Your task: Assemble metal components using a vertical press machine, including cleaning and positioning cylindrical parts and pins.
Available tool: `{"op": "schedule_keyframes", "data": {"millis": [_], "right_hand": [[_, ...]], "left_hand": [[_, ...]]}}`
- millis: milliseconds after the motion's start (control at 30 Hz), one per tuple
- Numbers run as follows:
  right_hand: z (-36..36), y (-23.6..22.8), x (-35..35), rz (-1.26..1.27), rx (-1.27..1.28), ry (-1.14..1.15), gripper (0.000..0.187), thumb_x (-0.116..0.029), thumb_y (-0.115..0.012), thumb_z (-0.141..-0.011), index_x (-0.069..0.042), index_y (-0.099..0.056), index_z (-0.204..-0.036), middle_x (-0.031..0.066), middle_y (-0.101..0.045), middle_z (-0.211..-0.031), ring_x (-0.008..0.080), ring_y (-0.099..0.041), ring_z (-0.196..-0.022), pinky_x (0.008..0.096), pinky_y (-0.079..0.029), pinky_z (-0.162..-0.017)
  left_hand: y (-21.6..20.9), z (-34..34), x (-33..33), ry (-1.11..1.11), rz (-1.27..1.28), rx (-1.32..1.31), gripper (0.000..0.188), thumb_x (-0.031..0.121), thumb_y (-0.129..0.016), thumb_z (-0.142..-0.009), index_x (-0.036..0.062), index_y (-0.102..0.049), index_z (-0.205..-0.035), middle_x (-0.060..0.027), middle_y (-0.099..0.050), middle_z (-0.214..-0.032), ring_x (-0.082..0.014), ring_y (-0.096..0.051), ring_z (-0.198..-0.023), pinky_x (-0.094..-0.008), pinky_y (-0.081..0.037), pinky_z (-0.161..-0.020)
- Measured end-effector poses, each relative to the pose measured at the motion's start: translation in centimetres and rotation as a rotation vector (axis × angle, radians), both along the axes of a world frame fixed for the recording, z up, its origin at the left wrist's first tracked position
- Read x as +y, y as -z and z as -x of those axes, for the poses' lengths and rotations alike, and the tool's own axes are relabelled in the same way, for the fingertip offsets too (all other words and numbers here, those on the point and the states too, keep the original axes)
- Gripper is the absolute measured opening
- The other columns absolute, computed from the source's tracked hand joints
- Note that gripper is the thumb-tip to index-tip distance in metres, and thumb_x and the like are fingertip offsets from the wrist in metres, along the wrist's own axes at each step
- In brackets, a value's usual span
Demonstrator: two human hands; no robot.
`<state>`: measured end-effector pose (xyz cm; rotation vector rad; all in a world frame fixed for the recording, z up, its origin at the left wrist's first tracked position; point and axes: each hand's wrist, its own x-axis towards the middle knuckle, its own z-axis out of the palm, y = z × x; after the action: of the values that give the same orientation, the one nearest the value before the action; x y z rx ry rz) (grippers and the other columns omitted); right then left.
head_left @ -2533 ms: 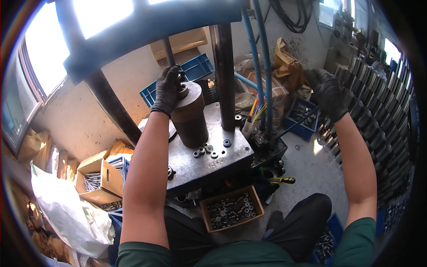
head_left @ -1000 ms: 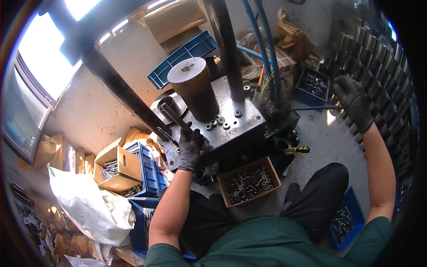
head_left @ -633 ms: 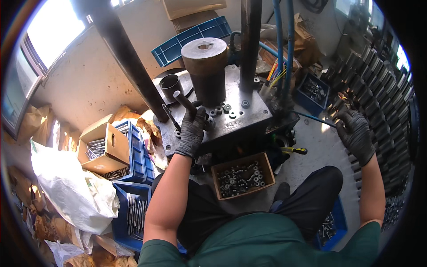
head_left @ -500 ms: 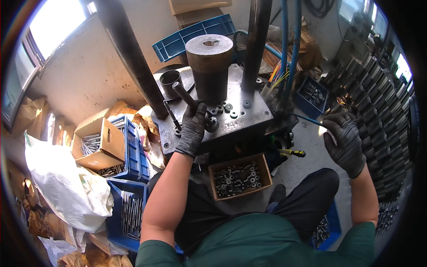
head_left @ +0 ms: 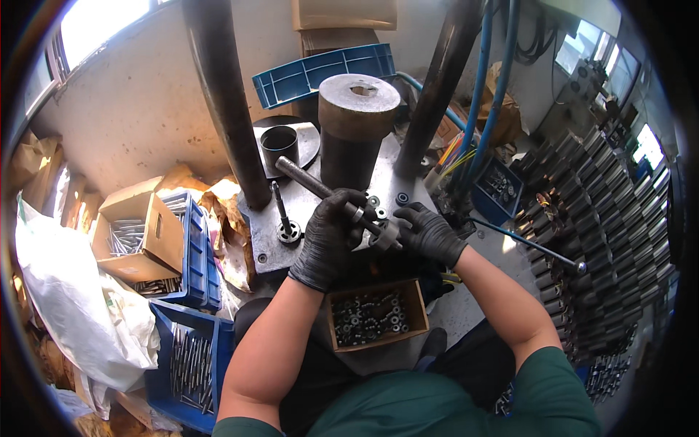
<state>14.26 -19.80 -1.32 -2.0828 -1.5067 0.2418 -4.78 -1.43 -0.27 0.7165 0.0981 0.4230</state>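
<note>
My left hand (head_left: 329, 237), in a dark glove, is closed around a thick metal shaft (head_left: 306, 178). The shaft slants across the press plate, its upper end at the left and a toothed, gear-like end piece (head_left: 386, 234) at the lower right. My gloved right hand (head_left: 429, 234) has its fingers bent together beside that end piece; what they hold, if anything, is hidden. On the plate (head_left: 419, 191) behind the hands lie several small rings (head_left: 402, 198). Left of my left hand, a thin rod stands upright in a round holed metal part (head_left: 288, 232).
A thick cylinder (head_left: 358, 98) rises between two dark columns. Below the plate sits a cardboard box (head_left: 419, 326) of small rings. Blue crates of rods (head_left: 156, 364) stand at the left, and a lever (head_left: 539, 250) with a ball knob sticks out at the right. Stacked metal bars (head_left: 597, 240) fill the far right.
My right hand has let go of the lever and come left to the shaft's end piece. My left hand has lifted the shaft off the plate and tilted it; the thin rod now stands alone.
</note>
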Motion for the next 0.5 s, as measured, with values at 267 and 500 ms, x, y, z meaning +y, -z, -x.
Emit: {"op": "schedule_keyframes", "data": {"millis": [267, 500], "right_hand": [[0.8, 1.8, 4.3, -0.009, -0.276, 0.061, 0.026, -0.03, -0.072, -0.086, -0.006, -0.069, -0.095, 0.0159, -0.068, -0.105, 0.036, -0.068, -0.099, 0.049, -0.057, -0.083], [-3.2, 1.3, 3.7, -0.165, -0.211, 0.135, 0.02, -0.021, -0.073, -0.084, -0.003, -0.068, -0.093, 0.0179, -0.065, -0.097, 0.0386, -0.068, -0.089, 0.047, -0.055, -0.077]], "left_hand": [[-0.6, -1.8, -0.2, -0.29, -0.397, 0.279, 0.018, 0.021, -0.071, -0.096, 0.0047, -0.067, -0.102, -0.0012, -0.06, -0.076, -0.0095, -0.055, -0.063, -0.0272, -0.048, -0.056], [0.9, -3.5, 1.1, -0.175, -0.894, 0.593, 0.049, 0.047, -0.068, -0.098, 0.0044, -0.067, -0.122, -0.0199, -0.075, -0.102, -0.0344, -0.072, -0.1, -0.0445, -0.054, -0.091]]}}
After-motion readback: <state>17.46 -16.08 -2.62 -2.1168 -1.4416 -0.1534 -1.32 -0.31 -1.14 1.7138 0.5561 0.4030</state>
